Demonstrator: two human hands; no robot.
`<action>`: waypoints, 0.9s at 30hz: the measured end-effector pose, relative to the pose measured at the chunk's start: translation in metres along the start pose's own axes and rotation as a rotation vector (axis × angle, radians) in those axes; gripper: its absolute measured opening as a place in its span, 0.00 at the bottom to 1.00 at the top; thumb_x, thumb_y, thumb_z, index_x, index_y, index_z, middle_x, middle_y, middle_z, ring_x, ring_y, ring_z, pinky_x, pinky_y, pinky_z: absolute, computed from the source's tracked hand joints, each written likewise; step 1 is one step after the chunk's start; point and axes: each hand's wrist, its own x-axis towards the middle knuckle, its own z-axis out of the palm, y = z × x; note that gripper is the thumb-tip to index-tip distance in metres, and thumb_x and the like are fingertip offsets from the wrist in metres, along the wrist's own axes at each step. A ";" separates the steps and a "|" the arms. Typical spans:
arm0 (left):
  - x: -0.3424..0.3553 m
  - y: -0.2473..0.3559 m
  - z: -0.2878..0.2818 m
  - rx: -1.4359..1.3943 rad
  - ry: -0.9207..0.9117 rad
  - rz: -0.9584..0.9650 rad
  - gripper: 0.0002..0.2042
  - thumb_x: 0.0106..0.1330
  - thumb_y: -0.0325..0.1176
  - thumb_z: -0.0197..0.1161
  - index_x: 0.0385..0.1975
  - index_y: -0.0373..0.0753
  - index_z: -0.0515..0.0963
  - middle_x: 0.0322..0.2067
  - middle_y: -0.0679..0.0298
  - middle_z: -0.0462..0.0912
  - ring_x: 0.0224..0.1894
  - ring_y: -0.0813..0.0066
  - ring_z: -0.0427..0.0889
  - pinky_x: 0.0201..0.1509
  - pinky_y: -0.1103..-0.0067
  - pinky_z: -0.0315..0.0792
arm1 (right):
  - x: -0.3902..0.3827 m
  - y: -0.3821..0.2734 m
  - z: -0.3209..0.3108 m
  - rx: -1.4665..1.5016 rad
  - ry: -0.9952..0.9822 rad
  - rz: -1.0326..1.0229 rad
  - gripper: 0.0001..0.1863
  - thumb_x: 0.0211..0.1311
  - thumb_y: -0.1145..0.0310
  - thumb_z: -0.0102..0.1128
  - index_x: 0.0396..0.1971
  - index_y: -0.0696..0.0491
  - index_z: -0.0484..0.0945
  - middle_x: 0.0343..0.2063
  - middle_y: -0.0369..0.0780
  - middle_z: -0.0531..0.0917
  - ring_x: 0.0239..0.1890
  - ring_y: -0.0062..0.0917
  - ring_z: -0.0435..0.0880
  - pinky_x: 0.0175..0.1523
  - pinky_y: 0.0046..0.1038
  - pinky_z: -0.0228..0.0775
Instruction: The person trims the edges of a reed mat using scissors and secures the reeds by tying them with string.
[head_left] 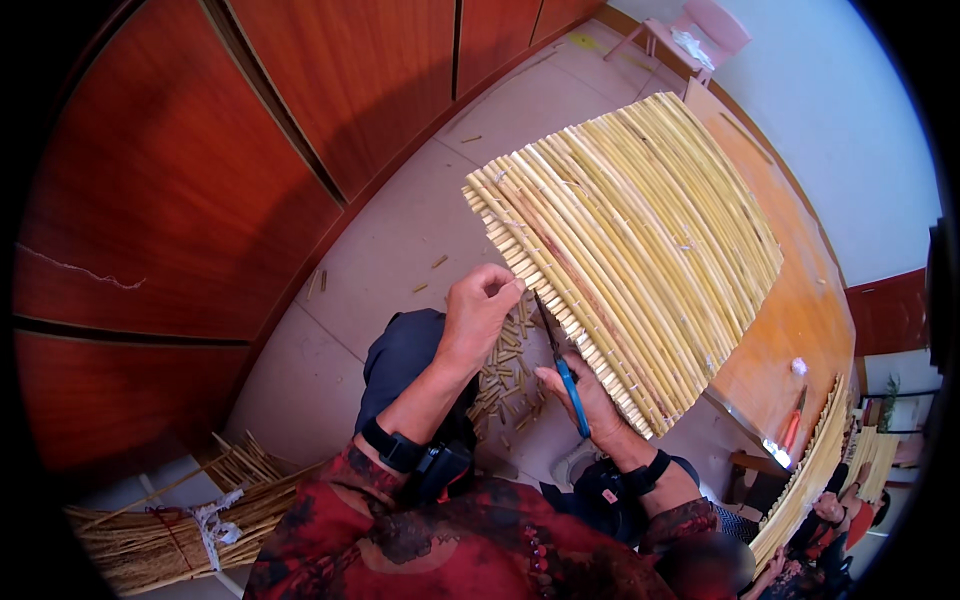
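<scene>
A mat of yellow reed stalks (640,220), bound in rows with thread, lies on the wooden table and juts past its near left edge. Short stalk ends line the side closest to me. My left hand (472,318) pinches at that edge, thumb and fingertips together; whether it grips a stalk end or thread is too small to make out. Blue-handled scissors (570,390) are in my right hand (602,408), their dark blades pointing up along the stalk ends, close to my left fingertips. The blade tips lie against the mat's edge.
Short cut stalk pieces (505,375) litter the floor below. A tied stalk bundle (180,525) lies at lower left. Red-brown cabinets (190,150) line the left. The table (790,300) carries an orange-handled tool (793,430). A pink chair (705,35) stands far back; people with another mat (805,490) are at right.
</scene>
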 end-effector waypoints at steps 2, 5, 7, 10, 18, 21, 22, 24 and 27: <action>0.000 -0.001 -0.001 0.020 0.000 0.019 0.06 0.51 0.28 0.56 0.20 0.31 0.72 0.17 0.70 0.71 0.22 0.87 0.67 0.25 0.88 0.62 | 0.002 0.006 0.001 -0.015 0.017 -0.001 0.13 0.47 0.64 0.60 0.16 0.54 0.67 0.10 0.28 0.61 0.15 0.11 0.58 0.20 0.13 0.49; 0.002 0.002 0.002 0.002 -0.037 -0.014 0.06 0.51 0.29 0.55 0.20 0.32 0.72 0.17 0.70 0.70 0.22 0.87 0.66 0.25 0.88 0.61 | 0.011 0.023 -0.010 -0.145 0.021 -0.130 0.13 0.46 0.63 0.61 0.18 0.55 0.68 0.11 0.29 0.63 0.17 0.13 0.62 0.23 0.15 0.54; -0.001 -0.001 0.000 -0.092 -0.064 -0.008 0.05 0.54 0.30 0.54 0.22 0.36 0.70 0.13 0.74 0.64 0.14 0.91 0.59 0.15 0.91 0.52 | 0.006 0.017 -0.010 -0.076 -0.036 -0.049 0.16 0.44 0.59 0.62 0.19 0.56 0.69 0.13 0.30 0.65 0.19 0.15 0.64 0.26 0.17 0.57; -0.004 0.002 0.000 -0.096 -0.072 0.000 0.05 0.54 0.30 0.54 0.22 0.35 0.70 0.12 0.75 0.63 0.13 0.90 0.59 0.15 0.91 0.52 | -0.001 0.010 -0.011 -0.102 -0.059 -0.076 0.18 0.42 0.56 0.62 0.22 0.56 0.71 0.15 0.32 0.68 0.21 0.15 0.66 0.29 0.16 0.59; -0.003 0.006 0.002 -0.178 -0.108 -0.128 0.04 0.54 0.28 0.54 0.21 0.35 0.70 0.12 0.73 0.65 0.12 0.89 0.61 0.15 0.92 0.55 | 0.003 0.008 -0.010 -0.121 -0.094 -0.141 0.19 0.48 0.53 0.54 0.27 0.55 0.68 0.16 0.31 0.67 0.20 0.14 0.64 0.26 0.15 0.58; -0.003 0.005 0.001 -0.171 -0.108 -0.121 0.05 0.53 0.28 0.55 0.21 0.35 0.71 0.14 0.72 0.67 0.14 0.89 0.62 0.17 0.91 0.55 | 0.005 0.006 -0.010 -0.141 -0.109 -0.140 0.19 0.48 0.53 0.53 0.28 0.55 0.68 0.18 0.32 0.67 0.22 0.15 0.66 0.28 0.16 0.59; -0.002 0.005 0.000 -0.160 -0.113 -0.119 0.05 0.53 0.29 0.55 0.21 0.34 0.71 0.16 0.72 0.69 0.17 0.90 0.62 0.18 0.90 0.55 | 0.007 0.007 -0.010 -0.085 -0.122 -0.145 0.18 0.46 0.55 0.57 0.28 0.55 0.69 0.18 0.32 0.68 0.23 0.15 0.66 0.30 0.16 0.60; -0.002 0.006 -0.001 -0.154 -0.114 -0.123 0.05 0.53 0.29 0.55 0.21 0.34 0.71 0.16 0.72 0.69 0.16 0.90 0.62 0.18 0.90 0.54 | 0.010 0.006 -0.008 -0.027 -0.136 -0.150 0.18 0.44 0.57 0.60 0.28 0.55 0.70 0.19 0.33 0.69 0.24 0.16 0.67 0.32 0.17 0.61; -0.002 0.006 -0.002 -0.190 -0.122 -0.139 0.05 0.53 0.28 0.56 0.20 0.34 0.71 0.16 0.72 0.69 0.16 0.90 0.61 0.17 0.91 0.54 | 0.014 0.004 -0.004 -0.072 -0.175 -0.190 0.19 0.45 0.56 0.59 0.30 0.56 0.69 0.20 0.34 0.70 0.26 0.16 0.68 0.33 0.18 0.62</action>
